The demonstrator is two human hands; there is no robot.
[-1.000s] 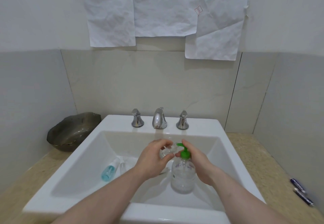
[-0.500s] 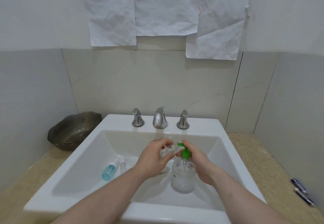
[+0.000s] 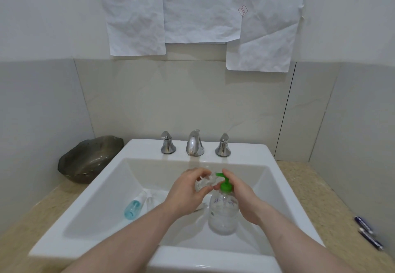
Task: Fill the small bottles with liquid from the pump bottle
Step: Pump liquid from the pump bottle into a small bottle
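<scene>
A small clear bottle (image 3: pixel 204 184) is gripped in the curled left hand (image 3: pixel 188 193) under the green spout of the pump bottle (image 3: pixel 223 213) in the sink (image 3: pixel 96 208). The pump is pressed by the right hand (image 3: pixel 241 200), fingers laid over it. The small bottle is judged light and slippery (best held round the body).

White sink (image 3: pixel 267 157) set in a speckled beige counter (image 3: pixel 316 204) — pump bottle (image 3: pixel 223 215) upright in the basin, blue small bottle (image 3: pixel 133 207) lying left — two pens (image 3: pixel 368 235) on the counter right.

small bottle (image 3: pixel 205 182) under green pump (image 3: pixel 224 184)
</scene>
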